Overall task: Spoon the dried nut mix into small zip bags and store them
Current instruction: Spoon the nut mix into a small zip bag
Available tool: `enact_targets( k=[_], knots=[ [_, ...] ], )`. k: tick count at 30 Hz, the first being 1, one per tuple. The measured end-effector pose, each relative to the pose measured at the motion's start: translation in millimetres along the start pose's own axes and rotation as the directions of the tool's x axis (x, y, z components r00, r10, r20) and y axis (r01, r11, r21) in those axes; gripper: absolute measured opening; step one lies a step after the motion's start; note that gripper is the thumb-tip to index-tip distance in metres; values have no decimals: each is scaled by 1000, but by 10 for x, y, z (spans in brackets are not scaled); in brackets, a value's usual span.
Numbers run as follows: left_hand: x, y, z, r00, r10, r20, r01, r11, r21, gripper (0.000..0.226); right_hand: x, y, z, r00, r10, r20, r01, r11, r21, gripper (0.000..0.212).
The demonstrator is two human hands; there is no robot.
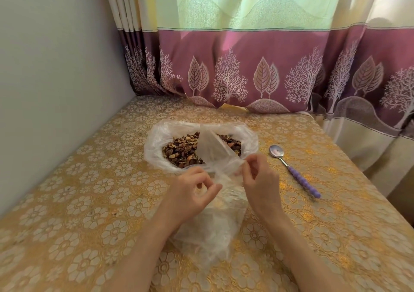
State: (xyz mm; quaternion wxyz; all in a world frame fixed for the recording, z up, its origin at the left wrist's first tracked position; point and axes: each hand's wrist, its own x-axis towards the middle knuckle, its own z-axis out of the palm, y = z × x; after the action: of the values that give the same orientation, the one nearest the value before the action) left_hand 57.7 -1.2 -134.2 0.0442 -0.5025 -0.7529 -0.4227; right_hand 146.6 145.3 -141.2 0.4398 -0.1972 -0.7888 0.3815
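A curtain (257,45) is hanging across the far side, pale green above and plum below with leaf and tree prints, and a plain wall (56,67) is running along the nine o'clock side. The desk (78,191) is filling the lower half of the view under a gold floral cloth. Near its centre a large clear bag (156,148) is lying open, its rim rolled down, and the dried nut mix (181,149) is sitting inside it as a brown heap. At six o'clock from that bag, a crumpled sheet of clear plastic (215,231) is lying on the desk between the two forearms. The left hand (192,191) is reaching in from seven o'clock with thumb and forefinger curled together, pinching the near edge of a small zip bag (212,150). The right hand (259,179) is coming in from five o'clock and is pinching the same bag's edge between its fingertips. The small zip bag is being held raised and tilted, its empty, translucent body lying over the near part of the nut heap. At three o'clock from the large bag, well apart from both hands, a spoon (291,170) with a metal bowl and a beaded purple handle is lying on the desk, handle pointing toward four o'clock.
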Motion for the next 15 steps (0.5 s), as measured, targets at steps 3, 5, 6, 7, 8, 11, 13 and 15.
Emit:
enact_targets(
  k=[3, 5, 6, 7, 8, 11, 13, 15],
  knots=[
    [44, 3, -79, 966, -157, -207, 117, 974, -195, 36, 50, -20, -88, 971, 191, 147, -230, 913, 337, 16],
    [79, -53, -171, 903, -317, -289, 225, 924, -311, 60, 68, -19, -121, 947, 200, 251, -293, 856, 426, 9],
    [87, -85, -213, 889, -376, -261, 269, 890, -368, 72, 68, -21, -121, 938, 190, 291, -307, 845, 437, 5],
    [87, -110, -244, 890, -407, -206, 296, 859, -418, 77, 61, -32, -113, 925, 184, 331, -325, 836, 442, 4],
    [81, -128, -261, 899, -410, -152, 306, 837, -453, 74, 50, -38, -102, 911, 182, 370, -345, 829, 441, 7],
    [76, -155, -256, 911, -395, -117, 266, 781, -565, 24, 44, -51, -101, 877, 220, 428, -412, 803, 430, 9],
    [80, -154, -261, 885, -436, -163, 244, 733, -635, 8, 66, -22, -121, 848, 345, 403, -514, 723, 461, 9],
    [81, -159, -258, 867, -461, -190, 249, 730, -637, 8, 85, 25, -143, 795, 465, 390, -605, 650, 460, 11]
  ],
)
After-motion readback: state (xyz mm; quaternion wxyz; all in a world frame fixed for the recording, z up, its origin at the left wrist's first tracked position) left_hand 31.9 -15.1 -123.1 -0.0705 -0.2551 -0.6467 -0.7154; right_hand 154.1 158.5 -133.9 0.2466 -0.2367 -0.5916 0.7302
